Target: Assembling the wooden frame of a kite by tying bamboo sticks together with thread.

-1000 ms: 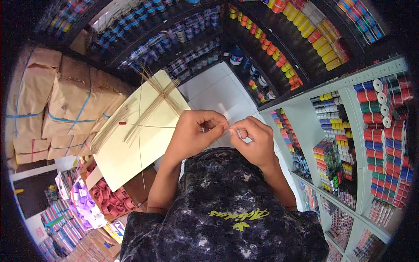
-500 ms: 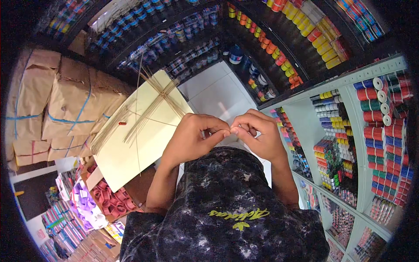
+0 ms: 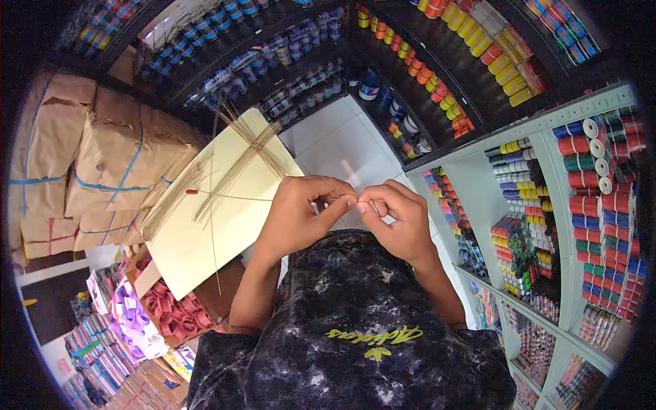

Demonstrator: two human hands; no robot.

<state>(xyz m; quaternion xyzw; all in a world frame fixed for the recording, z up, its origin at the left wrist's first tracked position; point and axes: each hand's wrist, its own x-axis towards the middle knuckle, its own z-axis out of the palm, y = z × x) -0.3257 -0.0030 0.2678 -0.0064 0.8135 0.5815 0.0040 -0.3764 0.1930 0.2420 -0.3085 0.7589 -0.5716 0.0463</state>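
My left hand is closed in a pinch, thumb against forefinger, in front of my chest. A thin pale strand runs leftward from it over a cream board, toward a small red piece. Fingertip to fingertip with it, my right hand is also closed, its fingers curled and pinching the strand's end. What lies right between the fingertips is too fine to make out. Several thin straw-coloured sticks lie crossed in bundles on the board, left of my hands.
Brown paper parcels tied with blue string are stacked at the left. Below the board sits a carton of red rolls. Dark shelves with jars and yellow and orange spools stand ahead; a pale shelf unit of thread spools is at the right.
My right hand has shifted slightly left and down, its fingers curling more. The strand on the left has swung and now runs straighter and flatter from my left hand.
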